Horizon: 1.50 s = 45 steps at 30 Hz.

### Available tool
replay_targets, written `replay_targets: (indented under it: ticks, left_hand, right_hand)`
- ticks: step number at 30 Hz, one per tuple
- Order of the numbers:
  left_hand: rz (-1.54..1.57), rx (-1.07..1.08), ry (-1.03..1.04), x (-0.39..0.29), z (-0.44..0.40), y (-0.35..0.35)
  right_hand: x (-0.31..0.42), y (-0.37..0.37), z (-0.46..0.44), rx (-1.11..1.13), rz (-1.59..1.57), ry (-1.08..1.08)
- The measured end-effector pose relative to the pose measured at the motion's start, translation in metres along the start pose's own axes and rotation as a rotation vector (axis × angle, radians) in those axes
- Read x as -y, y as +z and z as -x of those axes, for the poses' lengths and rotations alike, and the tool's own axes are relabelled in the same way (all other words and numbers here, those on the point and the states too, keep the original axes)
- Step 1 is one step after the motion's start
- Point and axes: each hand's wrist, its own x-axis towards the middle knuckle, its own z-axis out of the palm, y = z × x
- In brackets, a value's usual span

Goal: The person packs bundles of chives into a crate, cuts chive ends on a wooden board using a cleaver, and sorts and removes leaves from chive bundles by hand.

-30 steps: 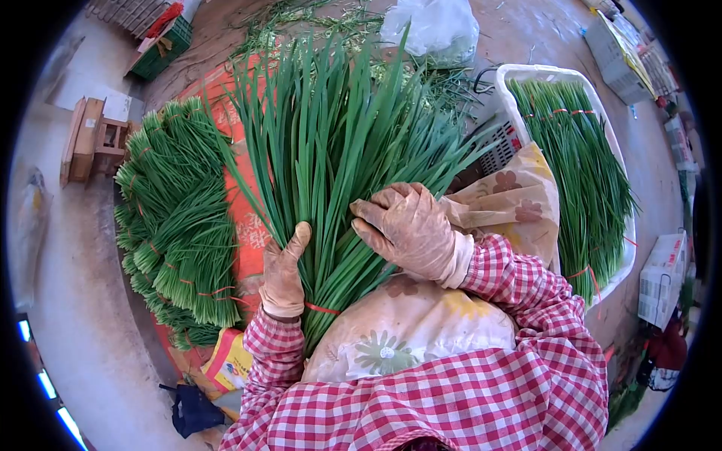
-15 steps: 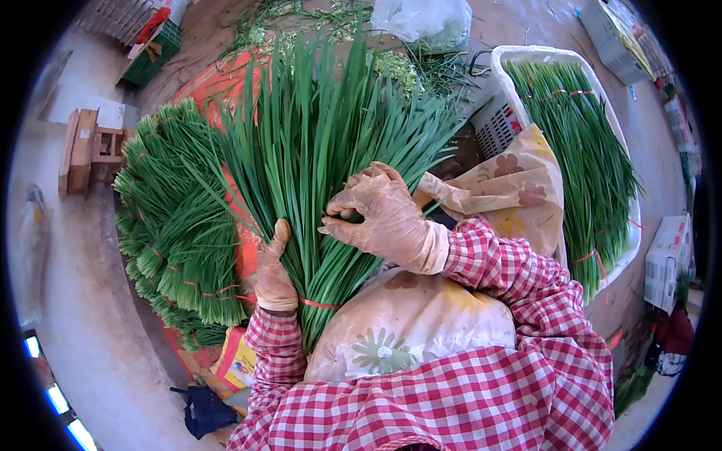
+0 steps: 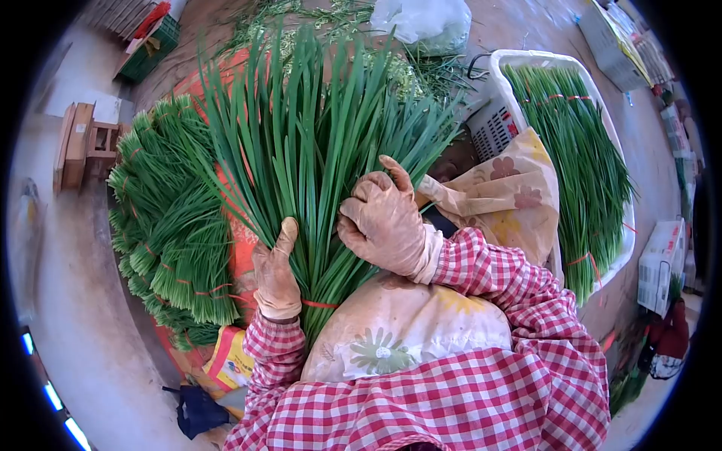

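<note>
A large bunch of green chives (image 3: 301, 173) fans out in front of me, leaf tips pointing away. A red band (image 3: 320, 304) ties it near its lower end. My left hand (image 3: 276, 274), in a thin stained glove, grips the bunch's left side, thumb up along the leaves, other fingers hidden behind. At the right side of the leaves, my gloved right hand (image 3: 387, 222) has its fingers curled in against them, one finger raised. The leaf tips it pinches are mostly hidden. Under the bunch lies my flowered apron (image 3: 414, 316).
On the left, tied chive bunches (image 3: 173, 218) are piled on a red sheet (image 3: 241, 263). A white crate (image 3: 628, 244) with banded chives stands at the right. Beyond lie leaf scraps (image 3: 259, 26) and a clear plastic bag (image 3: 425, 22). A wooden stool (image 3: 79, 146) is far left.
My right hand has moved slightly right and down, its fingers curling tighter with one finger lifted. The left thumb has shifted slightly, and the leaf tops have swung left.
</note>
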Motion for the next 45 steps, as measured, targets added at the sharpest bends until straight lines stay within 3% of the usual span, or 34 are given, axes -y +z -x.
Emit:
replay_targets:
  ticks: [2,3,4,7,9,11,12,13,14,15,17,18,19,21,22,24,25,26,29,32,34,36,40,45]
  left_hand:
    - [-0.001,-0.049,0.031,0.001,0.001,0.000]
    - [0.098,-0.024,-0.052,0.000,0.003,-0.002]
    - [0.198,0.002,-0.133,-0.001,0.004,-0.003]
    - [0.145,-0.009,-0.115,0.004,0.004,-0.007]
    - [0.098,-0.016,-0.099,0.003,0.003,-0.009]
    - [0.177,0.001,-0.092,-0.007,0.002,-0.003]
    - [0.251,0.026,-0.091,-0.013,0.002,0.000]
    - [0.415,0.100,-0.221,-0.021,0.003,0.000]
    - [0.421,0.092,-0.207,-0.019,0.003,-0.002]
    - [0.348,0.132,-0.214,-0.014,0.001,-0.004]
    - [0.301,0.217,-0.182,-0.007,-0.003,-0.005]
    - [0.303,0.205,-0.172,-0.006,-0.003,-0.004]
    - [0.318,0.192,-0.162,-0.005,-0.003,-0.003]
    - [0.366,0.147,-0.102,-0.012,0.001,0.001]
    - [0.362,0.153,-0.103,-0.010,0.001,0.000]
    - [0.505,0.031,-0.243,-0.003,0.004,-0.006]
    - [0.521,0.042,-0.226,-0.004,0.006,-0.009]
    - [0.523,0.037,-0.226,-0.006,0.006,-0.010]
    - [0.381,0.077,-0.195,-0.003,0.006,-0.018]
    - [0.431,0.038,-0.203,0.000,0.005,-0.014]
    - [0.484,0.032,-0.240,-0.005,0.004,-0.005]
    - [0.378,0.044,-0.077,-0.009,0.005,0.000]
    - [0.329,0.094,-0.116,-0.005,0.008,-0.003]
    - [0.365,0.029,-0.066,-0.002,-0.012,-0.030]
  right_hand:
    - [0.000,-0.008,-0.003,0.258,-0.353,0.299]
    - [-0.006,-0.018,-0.008,0.445,-0.478,0.414]
    - [-0.010,-0.024,-0.007,0.445,-0.477,0.417]
    - [-0.027,-0.044,-0.005,0.497,-1.252,0.697]
    - [-0.048,-0.077,-0.021,0.694,-1.156,0.420]
    - [-0.063,-0.113,-0.035,0.481,-1.077,0.502]
    - [-0.072,-0.123,-0.040,0.268,-0.804,0.630]
    - [-0.091,-0.125,-0.051,0.083,-0.280,0.457]
    - [-0.106,-0.126,-0.062,-0.109,0.234,0.263]
    - [-0.109,-0.129,-0.066,-0.129,0.499,0.135]
    - [-0.087,-0.127,-0.076,-0.087,0.506,0.040]
    - [-0.063,-0.118,-0.070,-0.010,0.248,0.079]
    - [-0.047,-0.108,-0.067,0.212,0.287,-0.088]
    - [-0.029,-0.069,-0.060,0.292,0.230,-0.291]
    - [-0.032,-0.044,-0.050,0.151,0.135,-0.327]
    - [-0.038,-0.031,-0.036,0.261,0.133,-0.335]
    - [-0.034,-0.036,-0.030,0.494,0.160,-0.211]
    - [-0.033,-0.037,-0.023,0.497,0.159,-0.214]
    - [-0.038,-0.028,0.002,0.337,0.068,-0.118]
    - [-0.039,-0.025,0.014,0.300,0.020,-0.045]
    - [-0.039,-0.028,0.018,0.361,0.018,-0.002]
    - [-0.039,-0.030,0.020,0.339,-0.030,0.096]
    - [-0.039,-0.043,0.007,0.337,-0.040,0.084]
    - [-0.057,-0.074,-0.021,-0.310,-0.088,0.055]
